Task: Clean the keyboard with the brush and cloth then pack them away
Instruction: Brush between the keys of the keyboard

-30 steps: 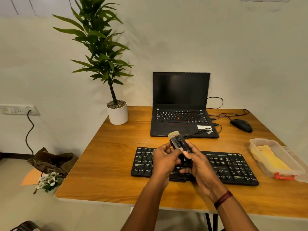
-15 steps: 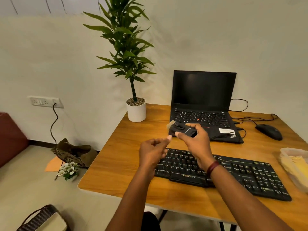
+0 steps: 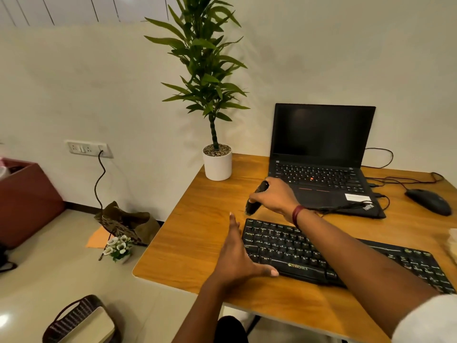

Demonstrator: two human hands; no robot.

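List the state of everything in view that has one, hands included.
Keyboard, flat on desk.
Brush, gripped by right hand, tilted, clear of the keyboard.
Left hand, open, at the keyboard's left end.
Laptop, open, screen dark.
Mouse, untouched on the desk.
Wall socket, cable plugged in.

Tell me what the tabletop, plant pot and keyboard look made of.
Orange-brown tabletop: wood or wood-look laminate; grain streaks, soft sheen. White cylindrical plant pot: smooth, even surface; ceramic or plastic, cannot tell. Black rectangular keyboard: probably plastic; matte moulded keys, printed logo.
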